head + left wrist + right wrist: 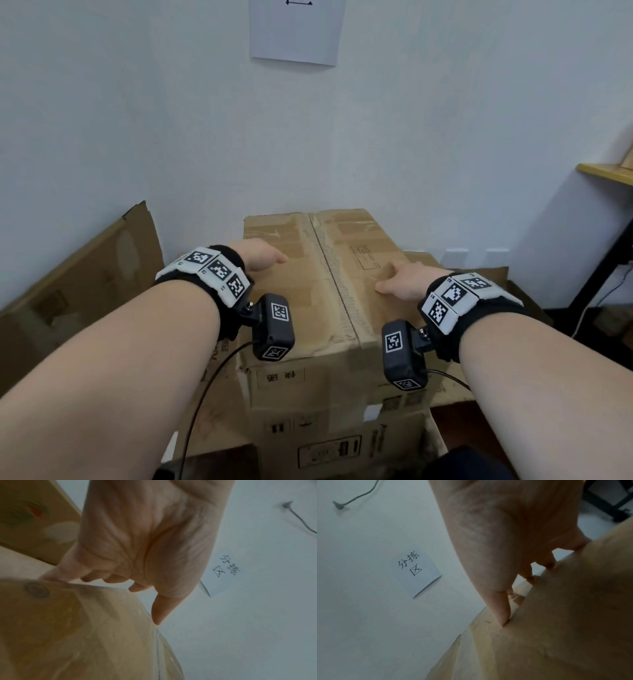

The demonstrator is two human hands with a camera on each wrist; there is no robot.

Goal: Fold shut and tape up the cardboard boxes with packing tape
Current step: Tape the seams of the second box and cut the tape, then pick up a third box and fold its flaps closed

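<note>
Cardboard box (pixel 318 274) sits in the middle of the head view, stacked on top of other boxes (pixel 329 442), close to a pale wall (pixel 445 120). Its two top flaps are folded down and meet along a centre seam (pixel 330 274) that runs away from the person; old glossy tape patches show on the top, but whether fresh tape covers the seam cannot be told.

The left hand (pixel 262 258) lies over the left flap near the box's left edge. From the left wrist view its fingers (pixel 51 576) reach down to the cardboard edge while the thumb (pixel 159 609) points down just off the surface; the hand holds nothing.

The right hand (pixel 406 282) rests on the right flap, thumb toward the seam. In the right wrist view its fingertips (pixel 549 564) and thumb (pixel 501 609) press down on the cardboard, spread, with nothing held in them.

A flattened piece of cardboard (pixel 78 274) leans against the wall at the left. A white sheet of paper (pixel 296 31) with printed characters hangs on the wall above the box. At the far right is a wooden shelf (pixel 604 171).
</note>
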